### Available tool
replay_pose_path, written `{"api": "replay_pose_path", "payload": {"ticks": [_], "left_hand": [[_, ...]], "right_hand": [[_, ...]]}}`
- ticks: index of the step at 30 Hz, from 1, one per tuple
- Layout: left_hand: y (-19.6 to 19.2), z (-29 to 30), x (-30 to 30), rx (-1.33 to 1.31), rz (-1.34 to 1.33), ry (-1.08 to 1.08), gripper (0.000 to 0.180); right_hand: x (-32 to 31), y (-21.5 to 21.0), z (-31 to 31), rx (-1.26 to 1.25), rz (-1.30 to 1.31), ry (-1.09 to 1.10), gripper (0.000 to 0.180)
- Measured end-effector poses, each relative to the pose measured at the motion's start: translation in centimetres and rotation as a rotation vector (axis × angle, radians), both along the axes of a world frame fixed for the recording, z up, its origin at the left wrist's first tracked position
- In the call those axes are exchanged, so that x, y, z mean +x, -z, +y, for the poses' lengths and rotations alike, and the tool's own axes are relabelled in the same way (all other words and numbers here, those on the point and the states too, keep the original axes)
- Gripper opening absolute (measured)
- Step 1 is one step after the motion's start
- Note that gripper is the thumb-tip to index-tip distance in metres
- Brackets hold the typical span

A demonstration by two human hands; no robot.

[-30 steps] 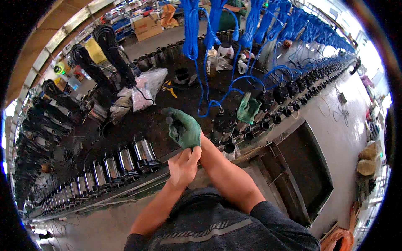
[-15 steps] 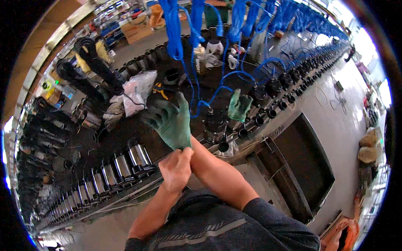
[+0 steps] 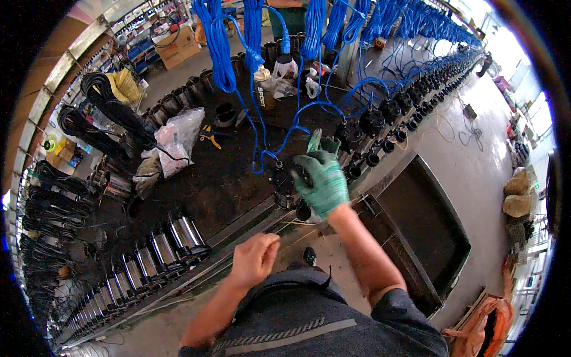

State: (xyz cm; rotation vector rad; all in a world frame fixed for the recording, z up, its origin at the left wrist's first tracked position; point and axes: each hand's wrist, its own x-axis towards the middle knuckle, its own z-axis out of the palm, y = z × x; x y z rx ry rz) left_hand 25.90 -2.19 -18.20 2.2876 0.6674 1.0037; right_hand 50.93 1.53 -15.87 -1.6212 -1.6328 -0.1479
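A green work glove covers my right hand (image 3: 323, 185), slightly blurred, at the edge of the dark bench. Its curled fingers close over the lower part of a second green work glove (image 3: 326, 143), whose fingers point up past them. Exactly how the fingertips grip is hidden. Just left of that hand stands a dark cylindrical pump (image 3: 283, 183) with a blue cable (image 3: 262, 156) rising from its top. My bare left hand (image 3: 256, 259) is curled into a loose fist in front of the bench, with nothing visible in it.
Shiny metal cylinders (image 3: 187, 233) line the bench edge at left; black pumps (image 3: 389, 110) continue at right. Yellow-handled pliers (image 3: 209, 137), a plastic bag (image 3: 180, 140) and a bottle (image 3: 262, 87) lie or stand farther back. A dark metal trough (image 3: 429, 229) is at right.
My left hand has let go of the right glove's cuff and closed up. My gloved right hand has moved right, from spread fingers to curled over the loose glove.
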Motion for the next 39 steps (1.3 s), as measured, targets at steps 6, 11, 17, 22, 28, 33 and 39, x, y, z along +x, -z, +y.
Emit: {"api": "replay_pose_path", "payload": {"ticks": [6, 11, 17, 22, 28, 33, 39], "left_hand": [[1.6, -0.7, -0.9, -0.403, 0.052, -0.128, 0.021], [3.5, -1.2, -0.1, -0.48, 0.098, -0.086, 0.024], [2.8, -0.3, 1.3, -0.594, 0.027, -0.096, 0.021], [-2.8, 2.6, 5.9, -0.764, -0.276, -0.048, 0.025], [-5.5, 3.6, 6.3, -1.035, -0.36, -0.126, 0.023], [-2.9, 2.3, 1.7, -0.857, -0.209, -0.294, 0.011], [-2.8, 0.7, -1.6, -0.583, 0.023, -0.317, 0.003]], "right_hand": [[6.6, 2.8, -0.9, -0.403, -0.476, 0.068, 0.049], [7.5, 4.4, 0.9, -0.429, -0.484, 0.048, 0.036], [7.5, 3.2, 0.5, -0.209, 0.654, -0.093, 0.023], [3.7, 1.6, -2.4, -0.082, 1.078, -0.479, 0.027], [-1.7, 1.4, -5.7, -0.291, 0.893, -0.588, 0.018], [-4.6, 1.8, -6.2, -0.288, 0.853, -0.833, 0.02], [-7.3, 3.2, -5.9, -0.664, 1.221, -0.915, 0.036]]}}
